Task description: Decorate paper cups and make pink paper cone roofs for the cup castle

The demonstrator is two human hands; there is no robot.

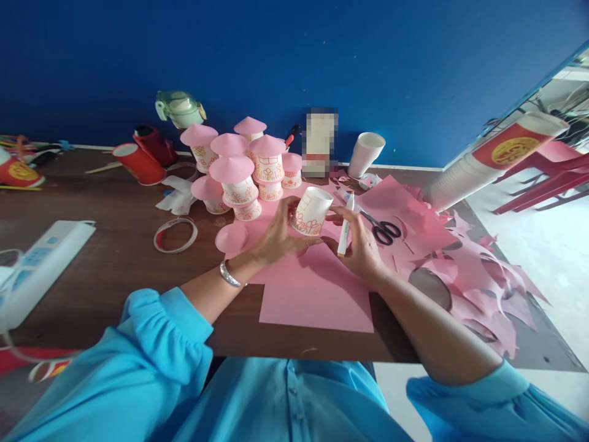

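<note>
1. Drawing is under way: a paper cup [312, 210] is gripped sideways above the pink paper [317, 294] by the left hand [278, 236], and a marker [345, 224] is clasped in the right hand [361, 248].
2. Flowers are already drawn near the cup's rim; the upper wall is mostly blank.
3. Finished cups with pink cone lids [239, 169] are stacked just behind.
4. Scissors [381, 228] and paper scraps [478, 288] are left on the desk [115, 264] at the right, crowding that side.
</note>
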